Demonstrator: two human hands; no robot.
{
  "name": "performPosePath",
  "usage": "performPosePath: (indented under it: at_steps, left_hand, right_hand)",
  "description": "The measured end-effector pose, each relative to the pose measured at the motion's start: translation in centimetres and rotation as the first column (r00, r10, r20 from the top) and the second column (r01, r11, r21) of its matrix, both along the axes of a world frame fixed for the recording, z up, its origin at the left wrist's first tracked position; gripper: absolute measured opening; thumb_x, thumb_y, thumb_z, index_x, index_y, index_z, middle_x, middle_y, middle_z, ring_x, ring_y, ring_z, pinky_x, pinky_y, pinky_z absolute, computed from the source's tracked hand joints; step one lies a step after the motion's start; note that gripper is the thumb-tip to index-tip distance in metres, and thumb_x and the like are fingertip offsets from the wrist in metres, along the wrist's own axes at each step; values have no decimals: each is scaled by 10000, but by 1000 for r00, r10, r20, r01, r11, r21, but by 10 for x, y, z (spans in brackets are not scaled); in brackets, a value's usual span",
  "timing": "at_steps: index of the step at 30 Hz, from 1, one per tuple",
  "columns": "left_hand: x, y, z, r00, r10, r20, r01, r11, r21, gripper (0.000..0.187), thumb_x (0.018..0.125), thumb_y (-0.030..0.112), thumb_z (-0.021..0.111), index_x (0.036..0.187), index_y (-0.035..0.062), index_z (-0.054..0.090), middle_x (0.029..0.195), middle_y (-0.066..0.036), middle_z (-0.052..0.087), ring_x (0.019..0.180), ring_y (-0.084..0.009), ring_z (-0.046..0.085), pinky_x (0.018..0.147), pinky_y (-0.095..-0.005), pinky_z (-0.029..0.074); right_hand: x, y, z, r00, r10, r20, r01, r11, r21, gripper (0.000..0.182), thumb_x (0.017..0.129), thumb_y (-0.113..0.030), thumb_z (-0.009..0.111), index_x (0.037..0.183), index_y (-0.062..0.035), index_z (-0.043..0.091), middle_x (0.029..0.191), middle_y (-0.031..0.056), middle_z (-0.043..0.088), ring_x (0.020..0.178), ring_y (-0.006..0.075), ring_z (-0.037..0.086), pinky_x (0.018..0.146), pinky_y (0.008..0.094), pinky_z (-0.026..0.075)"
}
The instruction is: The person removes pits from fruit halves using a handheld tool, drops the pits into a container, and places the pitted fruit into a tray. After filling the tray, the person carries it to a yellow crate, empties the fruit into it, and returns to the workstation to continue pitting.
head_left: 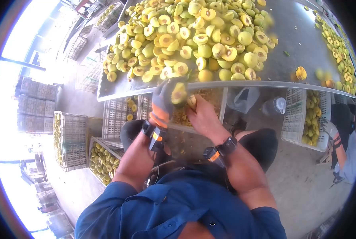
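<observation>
My left hand, in a grey and orange glove, is closed around a halved yellow-green fruit with its cut face showing. Close beside it, my bare right hand is closed on a small tool, partly hidden by the fingers, its tip near the fruit. Both hands are just in front of the metal table's near edge. A large heap of halved fruit lies on the table beyond them. Under the hands is a crate of yellowish scraps.
Fruit crates stand at the left, and another crate at the right. A clear plastic bag and a clear jug are below the table edge. Another person's gloved hand shows at the far right.
</observation>
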State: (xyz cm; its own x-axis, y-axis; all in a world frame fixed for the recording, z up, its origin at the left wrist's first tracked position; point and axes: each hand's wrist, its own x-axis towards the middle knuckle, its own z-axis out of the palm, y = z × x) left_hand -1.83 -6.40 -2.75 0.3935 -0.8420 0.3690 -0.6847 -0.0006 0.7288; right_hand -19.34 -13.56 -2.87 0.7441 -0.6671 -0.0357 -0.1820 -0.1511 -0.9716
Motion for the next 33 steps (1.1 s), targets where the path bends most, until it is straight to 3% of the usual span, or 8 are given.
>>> performPosePath:
  at_steps: [3,8,14,17,21,22,25,33]
  left_hand:
    - [10,1,-22,950,41,309,-25,998,-57,277,1015,68,609,1266,-7,701,1129,-137,751,993,-236,734,861,-342,584]
    - [-10,3,5,994,16,-107,-17,1000,-6,259,1002,54,607,1227,-13,715,1130,-150,749,975,-238,739,865,-343,584]
    - [-4,9,-5,994,53,92,-57,997,45,282,999,16,553,1220,5,728,1119,-145,749,989,-215,734,888,-330,575]
    - [-17,4,14,985,45,-169,-38,998,46,233,1001,53,578,1174,3,726,1102,-182,742,983,-342,711,867,-386,563]
    - [-14,4,8,928,41,370,-54,998,27,245,1031,88,535,1149,6,734,1063,-191,734,940,-356,687,843,-407,540]
    - [-32,2,34,987,160,-2,-155,962,225,297,1029,88,513,1188,19,754,1101,-144,742,932,-242,666,894,-361,536]
    - [-31,0,33,937,264,-228,-185,930,316,338,1076,168,469,1153,31,769,1058,-110,757,963,-209,672,846,-357,549]
    - [-12,-1,24,998,-42,-37,46,989,137,257,952,81,590,1147,-36,711,1074,-159,709,985,-302,712,903,-363,554]
  right_hand:
    - [1,1,-3,1000,-14,5,14,1000,12,275,956,-163,630,1148,33,607,1006,319,690,993,522,658,855,516,523]
    - [2,5,-6,997,68,-42,-68,998,3,274,948,-152,621,1145,37,605,1015,327,690,1011,529,655,873,526,522]
    - [3,6,-13,992,130,8,-130,992,-6,279,950,-167,587,1121,54,592,996,366,676,1008,551,650,874,569,515]
    - [4,9,-7,995,102,-19,-102,994,32,271,954,-165,572,1112,53,604,998,344,683,995,546,649,859,574,512]
    - [30,20,-91,964,244,102,-178,885,-430,253,951,-139,568,1105,54,624,1006,287,699,981,528,643,851,565,522]
    - [25,16,-86,966,258,25,-224,879,-421,244,949,-125,571,1102,54,631,1018,277,704,988,514,649,853,555,528]
    - [9,16,-31,976,208,56,-208,978,-17,217,942,-73,585,1103,51,660,1063,257,724,1027,444,685,876,511,547]
    - [8,11,3,945,136,296,-210,949,234,261,950,-75,617,1182,32,670,1037,206,742,1007,286,701,945,415,532]
